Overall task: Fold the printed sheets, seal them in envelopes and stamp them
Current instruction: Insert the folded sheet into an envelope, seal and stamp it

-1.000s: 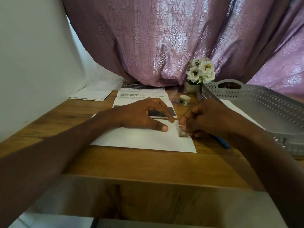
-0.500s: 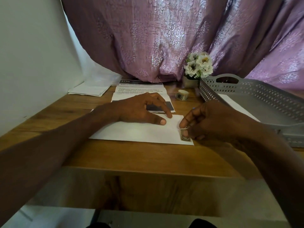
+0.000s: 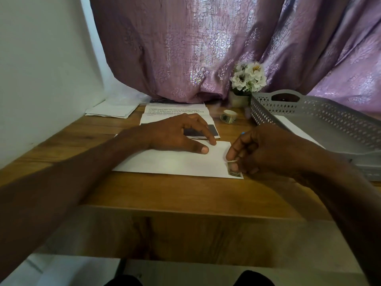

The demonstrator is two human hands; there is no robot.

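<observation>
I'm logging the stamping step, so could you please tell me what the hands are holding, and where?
The right hand pinches the stamp by its upper edge at the envelope's near right corner. The left hand holds nothing, resting flat on it.

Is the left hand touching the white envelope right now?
Touching. The head view shows the left hand resting on the envelope, thumb and fingertips pressed flat.

A wooden worktop (image 3: 169, 195) stands against a mauve patterned curtain (image 3: 185, 48), with a white wall (image 3: 41, 58) on the left. A small pot of white flowers (image 3: 247, 79) sits at the back, just beside a grey perforated tray (image 3: 321, 112)
</observation>
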